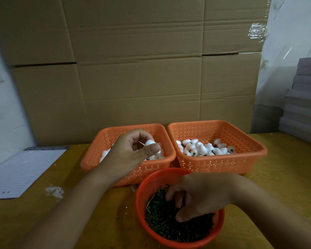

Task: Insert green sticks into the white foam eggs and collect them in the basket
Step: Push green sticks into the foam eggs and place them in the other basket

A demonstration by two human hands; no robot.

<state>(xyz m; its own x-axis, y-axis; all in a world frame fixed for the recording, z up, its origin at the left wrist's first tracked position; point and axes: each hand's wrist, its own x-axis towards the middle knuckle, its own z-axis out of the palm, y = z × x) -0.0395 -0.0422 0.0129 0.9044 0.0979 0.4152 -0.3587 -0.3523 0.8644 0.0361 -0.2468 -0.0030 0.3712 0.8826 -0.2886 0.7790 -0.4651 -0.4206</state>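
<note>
Nearest of all is one round red basket (141, 200) full of short green sticks (162, 223), too many to count. Two hands show, one on each side. Reaching in from the right, the right hand (199, 196) hangs palm down over the round basket, and its curled fingers (171, 194) dip into the sticks. Whether they pinch a stick, I cannot tell. Coming in from the bottom left, the left arm slants up, and the left hand (133, 150) is lifted over the left orange basket (95, 155). Its thumb and curled fingers pinch one white foam egg (150, 143) that stays up in the air, just above the pile. Two square orange baskets sit side by side behind the round one, touching or nearly so. Plain white eggs (104, 154) fill the left one, partly hidden by the hand. Many more eggs lie in the right orange basket (248, 159), and some of these eggs with sticks (201, 148) show bits of green poking out. One lined paper sheet (23, 171) lies flat on the yellow tabletop (276, 177) at the left, and a small white heap of crumbs (55, 191) lies near it. Big brown cardboard (133, 69) stands behind everything.
</note>
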